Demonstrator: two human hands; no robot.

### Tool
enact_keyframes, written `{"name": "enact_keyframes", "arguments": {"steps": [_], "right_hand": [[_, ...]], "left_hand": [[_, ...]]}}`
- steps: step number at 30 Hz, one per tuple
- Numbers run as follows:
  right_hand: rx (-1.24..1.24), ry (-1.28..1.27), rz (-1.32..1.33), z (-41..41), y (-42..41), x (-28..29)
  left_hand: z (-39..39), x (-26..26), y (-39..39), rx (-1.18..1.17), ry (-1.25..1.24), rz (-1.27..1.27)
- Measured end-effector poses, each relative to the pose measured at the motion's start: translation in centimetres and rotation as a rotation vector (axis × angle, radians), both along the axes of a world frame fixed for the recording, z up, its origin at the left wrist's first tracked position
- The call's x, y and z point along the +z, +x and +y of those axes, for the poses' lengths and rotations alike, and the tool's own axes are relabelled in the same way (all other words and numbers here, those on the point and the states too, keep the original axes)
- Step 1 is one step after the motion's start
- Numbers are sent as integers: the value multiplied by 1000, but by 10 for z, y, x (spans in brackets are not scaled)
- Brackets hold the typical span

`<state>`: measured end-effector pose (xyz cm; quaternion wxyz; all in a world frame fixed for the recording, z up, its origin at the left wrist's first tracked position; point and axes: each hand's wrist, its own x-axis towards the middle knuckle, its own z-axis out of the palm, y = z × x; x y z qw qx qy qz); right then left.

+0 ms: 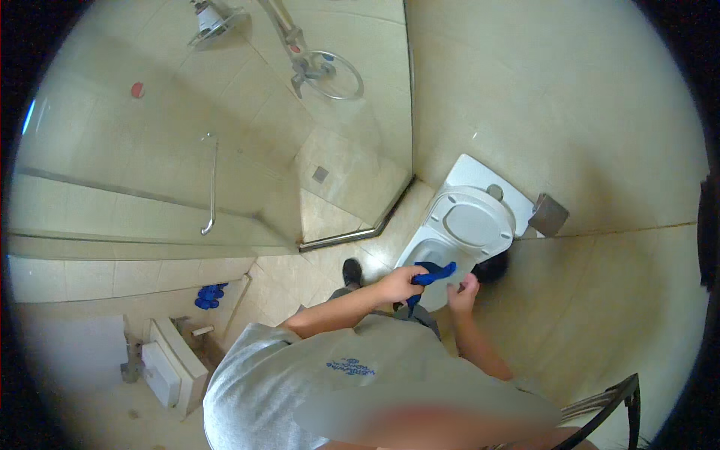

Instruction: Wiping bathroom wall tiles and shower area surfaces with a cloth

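Note:
My left hand is closed around a bunched dark-blue cloth, one end of which sticks out to the right. The cloth is above the bowl of a white toilet. Its raised seat leans back against the cistern, which has a round flush button on top. Near the right rim of the bowl is my right hand, apart from the cloth, with its fingers curled. Something small and dark shows at those fingers, too unclear to name.
A black round object stands right of the toilet, below a metal paper holder. A glass shower enclosure with a metal handle and low sill is ahead left. A white washbasin and blue item are at left.

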<state>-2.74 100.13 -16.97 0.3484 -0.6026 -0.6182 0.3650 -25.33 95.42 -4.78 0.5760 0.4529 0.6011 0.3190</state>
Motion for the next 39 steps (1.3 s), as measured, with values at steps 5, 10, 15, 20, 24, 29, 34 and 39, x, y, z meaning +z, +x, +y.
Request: {"name": "enact_keyframes", "arguments": {"steps": [5,10,15,20,24,29,34,39], "right_hand": [[607,-394,375,-32,-77,21],[270,-834,962,-51,-162,53],[51,-709,1279,-39,-269,115],[36,-407,1286,-24,-311,155],[38,-221,1276,17,-334,188],[87,-67,1243,55,-328,206],[182,38,1215,198,-363,244],[346,154,1193,274,-394,275]], "left_hand": [[-4,4,-42,100,-207,-201],[15,72,-95,-241,-56,20],[1,149,-155,-434,247,231],[-16,197,-202,-427,639,226],[-7,217,-213,-382,992,474],[25,247,-202,-379,999,870],[51,262,-188,-234,866,1227],[83,244,-191,-217,559,1549]]}}
